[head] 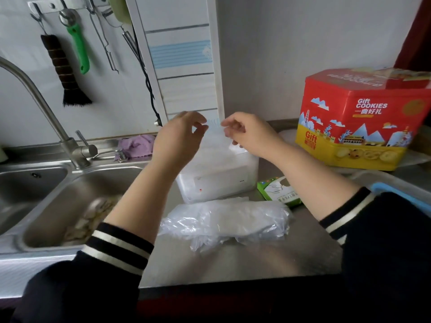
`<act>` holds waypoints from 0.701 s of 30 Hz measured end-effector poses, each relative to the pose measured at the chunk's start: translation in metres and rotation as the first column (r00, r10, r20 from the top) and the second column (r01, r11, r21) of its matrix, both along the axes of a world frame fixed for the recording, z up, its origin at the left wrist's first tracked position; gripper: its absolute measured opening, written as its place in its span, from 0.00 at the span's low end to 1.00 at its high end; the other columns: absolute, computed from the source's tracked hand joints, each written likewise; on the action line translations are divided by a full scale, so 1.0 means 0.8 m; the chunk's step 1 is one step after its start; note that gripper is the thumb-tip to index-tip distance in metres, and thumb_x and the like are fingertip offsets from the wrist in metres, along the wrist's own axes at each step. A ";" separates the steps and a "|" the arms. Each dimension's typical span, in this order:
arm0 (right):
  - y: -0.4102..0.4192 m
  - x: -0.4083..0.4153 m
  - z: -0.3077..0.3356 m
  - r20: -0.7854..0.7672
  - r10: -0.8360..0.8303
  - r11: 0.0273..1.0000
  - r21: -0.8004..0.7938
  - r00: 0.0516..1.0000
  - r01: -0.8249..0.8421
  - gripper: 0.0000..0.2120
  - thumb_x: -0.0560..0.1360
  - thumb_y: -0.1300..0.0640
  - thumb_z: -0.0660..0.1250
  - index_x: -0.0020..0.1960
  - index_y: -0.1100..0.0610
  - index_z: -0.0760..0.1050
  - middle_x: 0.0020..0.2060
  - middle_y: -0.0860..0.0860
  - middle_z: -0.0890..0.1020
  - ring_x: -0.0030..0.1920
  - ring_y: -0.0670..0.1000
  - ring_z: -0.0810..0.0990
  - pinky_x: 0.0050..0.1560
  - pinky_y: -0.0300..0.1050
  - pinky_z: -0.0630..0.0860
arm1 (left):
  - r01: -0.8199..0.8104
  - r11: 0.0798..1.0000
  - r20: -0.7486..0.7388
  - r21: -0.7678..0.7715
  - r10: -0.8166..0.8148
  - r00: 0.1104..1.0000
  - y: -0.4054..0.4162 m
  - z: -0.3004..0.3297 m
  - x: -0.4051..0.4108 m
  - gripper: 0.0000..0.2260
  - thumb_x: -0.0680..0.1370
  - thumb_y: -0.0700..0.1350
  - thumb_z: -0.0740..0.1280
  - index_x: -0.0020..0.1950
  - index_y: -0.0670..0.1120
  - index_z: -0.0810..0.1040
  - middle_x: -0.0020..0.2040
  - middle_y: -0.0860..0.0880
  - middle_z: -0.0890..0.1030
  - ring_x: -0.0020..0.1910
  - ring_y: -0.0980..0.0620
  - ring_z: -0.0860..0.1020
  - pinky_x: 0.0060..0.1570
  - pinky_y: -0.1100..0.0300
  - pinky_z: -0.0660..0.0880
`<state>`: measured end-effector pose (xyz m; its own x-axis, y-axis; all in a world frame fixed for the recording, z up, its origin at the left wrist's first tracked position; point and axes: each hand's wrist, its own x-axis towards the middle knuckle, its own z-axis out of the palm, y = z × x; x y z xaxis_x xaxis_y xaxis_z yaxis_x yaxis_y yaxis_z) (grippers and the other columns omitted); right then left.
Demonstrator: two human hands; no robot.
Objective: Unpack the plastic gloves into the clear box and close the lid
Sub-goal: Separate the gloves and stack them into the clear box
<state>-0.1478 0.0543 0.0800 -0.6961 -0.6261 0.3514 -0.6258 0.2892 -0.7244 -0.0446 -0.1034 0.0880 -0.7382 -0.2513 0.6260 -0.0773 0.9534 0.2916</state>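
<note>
Lying nearest on the bare steel counter point(233, 264), one crumpled heap of clear plastic gloves point(224, 223) was seen, loose and outside any container. Just behind it, one clear plastic box point(219, 176) was set, with a white label bearing a small red dot on its near wall; the print on that label was too small to be read. To the right of the box, one green and white glove carton point(279, 190) was laid flat, printed with an outlined hand and letters that could not be made out. Above the box, both hands were raised: the left hand point(179, 136) and the right hand point(247, 134) were each pinched, thumb to fingertip, on the top edge of one thin clear plastic sheet point(215, 134) stretched between them; whether it was a glove or a wrapper could not be told. Farther right, one red and yellow tin point(363, 120) was marked "Gift COOKIES". To the left, a steel sink point(53, 201) and one tap point(46, 113) were seen, and four utensils were hung on the wall rail point(70, 7).
</note>
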 end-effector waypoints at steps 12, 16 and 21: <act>0.061 0.074 -0.141 -0.116 -0.333 0.934 0.095 0.936 0.344 0.17 0.74 0.38 0.64 0.40 0.51 0.68 0.33 0.47 0.75 0.37 0.50 0.74 0.36 0.45 0.67 | 0.171 0.968 0.176 0.184 -0.204 0.963 0.069 -0.181 0.049 0.14 0.76 0.48 0.64 0.58 0.47 0.81 0.51 0.49 0.83 0.51 0.46 0.77 0.52 0.55 0.73; 0.061 0.074 -0.163 -0.190 -0.277 0.946 0.118 0.942 0.302 0.22 0.71 0.33 0.63 0.36 0.53 0.71 0.34 0.46 0.74 0.38 0.49 0.73 0.38 0.45 0.65 | 0.103 0.914 0.091 0.393 -0.150 0.984 0.071 -0.177 0.052 0.02 0.75 0.43 0.70 0.45 0.48 0.82 0.41 0.55 0.79 0.46 0.51 0.77 0.45 0.61 0.72; 0.055 0.066 -0.177 -0.374 -0.203 0.979 -0.045 0.905 0.201 0.26 0.67 0.31 0.62 0.37 0.55 0.78 0.37 0.47 0.77 0.42 0.51 0.76 0.45 0.43 0.66 | 0.148 0.813 -0.076 0.563 -0.127 0.989 0.081 -0.169 0.055 0.06 0.75 0.46 0.72 0.40 0.54 0.77 0.41 0.56 0.81 0.45 0.59 0.77 0.46 0.70 0.69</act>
<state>-0.0952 0.0983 -0.0613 -0.6240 -0.4834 0.6140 -0.7798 0.4346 -0.4505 -0.0006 -0.0389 -0.0469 -0.7733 -0.4664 0.4295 0.0615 0.6191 0.7829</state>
